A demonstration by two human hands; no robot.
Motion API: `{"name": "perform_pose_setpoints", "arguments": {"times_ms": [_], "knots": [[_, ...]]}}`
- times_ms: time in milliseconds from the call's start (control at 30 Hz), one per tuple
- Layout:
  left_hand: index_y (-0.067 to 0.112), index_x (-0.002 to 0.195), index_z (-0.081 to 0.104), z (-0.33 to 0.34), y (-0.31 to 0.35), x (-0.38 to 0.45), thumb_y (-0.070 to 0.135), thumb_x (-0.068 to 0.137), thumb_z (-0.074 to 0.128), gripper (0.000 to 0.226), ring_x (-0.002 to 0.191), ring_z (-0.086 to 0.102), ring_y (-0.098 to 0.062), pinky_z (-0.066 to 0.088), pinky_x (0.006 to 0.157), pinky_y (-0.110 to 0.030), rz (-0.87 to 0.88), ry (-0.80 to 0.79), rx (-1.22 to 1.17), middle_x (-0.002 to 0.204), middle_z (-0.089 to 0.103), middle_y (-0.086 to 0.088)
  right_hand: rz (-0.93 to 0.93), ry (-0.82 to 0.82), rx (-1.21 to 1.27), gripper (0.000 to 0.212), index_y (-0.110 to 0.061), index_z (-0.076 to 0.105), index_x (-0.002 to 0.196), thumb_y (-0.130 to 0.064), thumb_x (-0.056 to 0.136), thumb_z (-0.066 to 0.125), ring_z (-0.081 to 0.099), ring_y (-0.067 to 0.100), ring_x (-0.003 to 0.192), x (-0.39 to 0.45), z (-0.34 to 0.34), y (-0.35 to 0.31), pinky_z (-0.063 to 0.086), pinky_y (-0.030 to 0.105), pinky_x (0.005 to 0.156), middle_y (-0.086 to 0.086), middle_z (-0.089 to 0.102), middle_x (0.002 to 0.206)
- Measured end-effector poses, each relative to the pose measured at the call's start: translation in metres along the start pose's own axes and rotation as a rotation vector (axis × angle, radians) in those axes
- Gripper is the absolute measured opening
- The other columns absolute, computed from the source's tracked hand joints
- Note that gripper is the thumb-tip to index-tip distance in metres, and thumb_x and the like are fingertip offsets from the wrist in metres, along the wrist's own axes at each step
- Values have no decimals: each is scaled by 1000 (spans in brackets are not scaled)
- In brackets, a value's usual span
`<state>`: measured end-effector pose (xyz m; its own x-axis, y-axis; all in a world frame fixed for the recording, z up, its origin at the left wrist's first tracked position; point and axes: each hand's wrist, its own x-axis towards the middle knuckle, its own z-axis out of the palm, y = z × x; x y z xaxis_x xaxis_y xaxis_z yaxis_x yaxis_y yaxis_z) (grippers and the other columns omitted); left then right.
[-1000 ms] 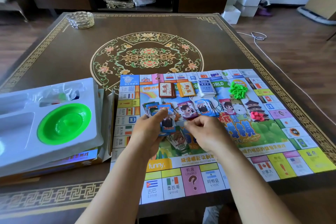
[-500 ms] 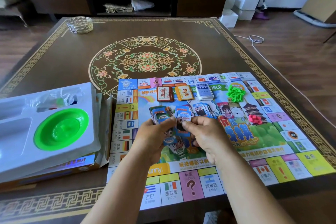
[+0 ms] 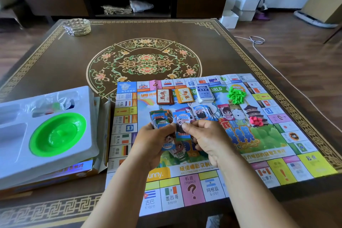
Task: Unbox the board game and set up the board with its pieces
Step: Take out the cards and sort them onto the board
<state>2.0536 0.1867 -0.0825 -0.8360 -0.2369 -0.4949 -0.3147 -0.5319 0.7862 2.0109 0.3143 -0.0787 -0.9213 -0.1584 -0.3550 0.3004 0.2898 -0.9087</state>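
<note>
Head view: left hand point(image 3: 153, 140) grips the money stack point(image 3: 160, 119) above the board point(image 3: 273, 155); right hand point(image 3: 205, 137) now pinches one note point(image 3: 182, 123) off it, sorting continues. Beyond: dealt piles, three card decks point(image 3: 184, 95). Tray point(image 3: 46, 157) left of board.

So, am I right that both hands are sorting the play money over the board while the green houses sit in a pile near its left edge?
Not quite: the head view shows the green houses piled near the board's far right corner, not its left edge. The rest holds: the left hand grips a stack of play money and the right hand pinches a note over the board.
</note>
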Motion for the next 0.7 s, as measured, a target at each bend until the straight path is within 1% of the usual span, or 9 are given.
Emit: {"name": "perform_pose_setpoints", "arguments": {"times_ms": [67,133,200,267,367,433,500,600,700], "knots": [[0,92,62,-1,0,1,0,85,62,7,65,71,-26,57,55,-34,3,2,3,76,73,-14,4,-5,-11,18,-13,66,74,-28,79,74,41,13,55,0,0,0,37,30,55,-3,51,55],[0,92,62,-1,-1,2,0,84,63,8,64,71,-26,57,56,-34,15,13,19,76,73,-15,2,-16,-29,19,-13,66,73,-29,78,75,43,11,53,-1,0,-1,38,28,52,-4,53,55],[0,93,62,-1,-1,2,0,84,65,10,64,71,-26,56,56,-34,24,26,40,77,73,-16,12,-29,-36,23,-11,66,75,-32,77,76,43,11,52,0,-1,-1,38,25,48,-2,52,57],[-2,96,62,-1,-1,2,1,84,66,14,64,71,-26,55,53,-32,29,39,59,83,72,-19,38,-39,-9,26,-10,66,79,-33,76,76,42,11,51,0,-5,-3,37,20,43,-1,50,57],[-1,99,61,-1,-1,4,1,84,66,16,66,70,-24,54,51,-29,43,62,52,88,71,-21,85,-91,97,14,-12,66,80,-23,78,75,45,8,52,1,-11,-3,38,18,41,-4,56,59],[0,95,62,0,-1,4,0,83,66,12,61,70,-21,53,49,-27,50,56,44,80,72,-16,90,-115,112,8,-15,66,77,-16,80,73,47,7,53,0,-13,-2,40,18,43,-9,58,54],[2,90,63,1,-2,4,-1,83,66,8,57,68,-20,51,47,-25,55,61,62,71,71,-11,87,-104,98,9,-15,64,77,-12,81,71,47,7,53,0,-12,-1,40,18,43,-8,57,54],[1,94,63,2,-3,5,1,82,68,13,69,69,-28,54,58,-32,57,83,90,83,71,-17,67,-59,46,4,-13,64,83,-12,84,68,47,8,54,0,-8,0,39,16,40,-3,55,60],[1,91,63,3,-3,5,2,83,68,10,74,70,-32,57,65,-39,43,77,85,85,72,-19,36,-35,19,5,-14,64,81,-13,85,68,48,8,54,0,-8,0,38,15,40,-4,55,60]]}}
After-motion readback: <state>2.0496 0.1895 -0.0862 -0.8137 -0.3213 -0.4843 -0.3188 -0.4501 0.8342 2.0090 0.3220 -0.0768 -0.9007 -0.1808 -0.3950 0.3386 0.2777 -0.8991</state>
